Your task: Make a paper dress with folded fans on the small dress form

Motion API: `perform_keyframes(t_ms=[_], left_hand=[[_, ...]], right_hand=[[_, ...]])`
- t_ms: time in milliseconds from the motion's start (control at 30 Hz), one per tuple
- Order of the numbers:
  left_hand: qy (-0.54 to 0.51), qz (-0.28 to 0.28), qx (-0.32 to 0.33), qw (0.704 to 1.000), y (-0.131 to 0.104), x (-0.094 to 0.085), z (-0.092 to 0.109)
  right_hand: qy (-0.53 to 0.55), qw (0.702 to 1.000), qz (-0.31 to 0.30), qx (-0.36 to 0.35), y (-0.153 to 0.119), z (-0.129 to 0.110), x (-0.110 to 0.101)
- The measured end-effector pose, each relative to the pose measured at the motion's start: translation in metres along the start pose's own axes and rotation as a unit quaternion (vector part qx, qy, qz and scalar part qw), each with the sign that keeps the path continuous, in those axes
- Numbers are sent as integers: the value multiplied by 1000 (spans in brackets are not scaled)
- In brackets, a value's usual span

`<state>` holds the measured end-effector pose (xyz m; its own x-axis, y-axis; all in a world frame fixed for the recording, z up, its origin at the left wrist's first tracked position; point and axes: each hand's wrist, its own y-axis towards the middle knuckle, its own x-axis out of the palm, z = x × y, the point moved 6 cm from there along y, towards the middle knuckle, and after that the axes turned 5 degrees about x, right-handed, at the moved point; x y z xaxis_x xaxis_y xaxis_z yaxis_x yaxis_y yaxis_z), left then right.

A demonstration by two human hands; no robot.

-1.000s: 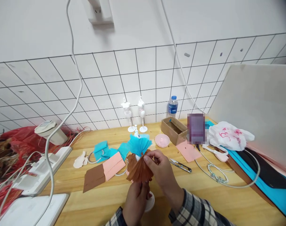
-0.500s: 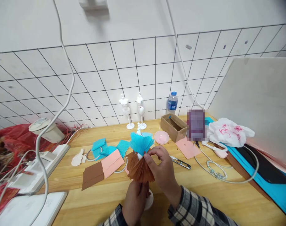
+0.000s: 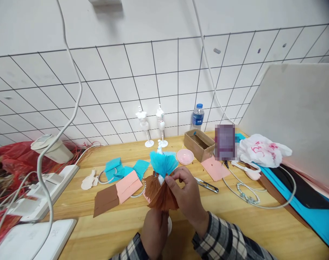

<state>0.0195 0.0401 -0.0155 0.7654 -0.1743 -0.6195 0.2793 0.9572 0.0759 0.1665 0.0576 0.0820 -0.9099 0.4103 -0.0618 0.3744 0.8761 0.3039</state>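
A miniature dress form (image 3: 160, 178) stands before me, clothed in pleated crepe paper: a blue top (image 3: 163, 162) and a flared brown skirt (image 3: 160, 196). Beneath the skirt, my left hand (image 3: 154, 229) is closed around the form's lower part; its fingertips are hidden. My right hand (image 3: 188, 193) pinches the brown crepe paper at the waist, on the right side, between thumb and forefinger. Part of the white round base shows between my hands.
Two white dress forms (image 3: 143, 121) stand by the wall. Around lie blue crepe pieces (image 3: 114, 169), brown paper (image 3: 106, 200), pink paper (image 3: 128, 187), a utility knife (image 3: 206, 185), a pink dish (image 3: 185, 156), a cardboard box (image 3: 199, 144), a bottle (image 3: 197, 117) and a power strip (image 3: 49, 193).
The brown skirt has turned and shifted slightly, and my left hand has rotated a little beneath it. My right hand keeps its pinch at the waist. The view has tilted slightly.
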Motion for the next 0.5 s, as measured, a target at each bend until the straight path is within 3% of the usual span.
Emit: perform_keyframes(t_ms=[100,300,500], left_hand=[[0,-3,8,1000,1,3,1],[-11,5,-52,999,3,7,-15],[34,7,9,999,8,-3,-6]], right_hand=[[-13,1000,-10,13,2,1,1],[-41,996,-66,46,9,8,4],[-71,990,-125,6,20,3,-4]])
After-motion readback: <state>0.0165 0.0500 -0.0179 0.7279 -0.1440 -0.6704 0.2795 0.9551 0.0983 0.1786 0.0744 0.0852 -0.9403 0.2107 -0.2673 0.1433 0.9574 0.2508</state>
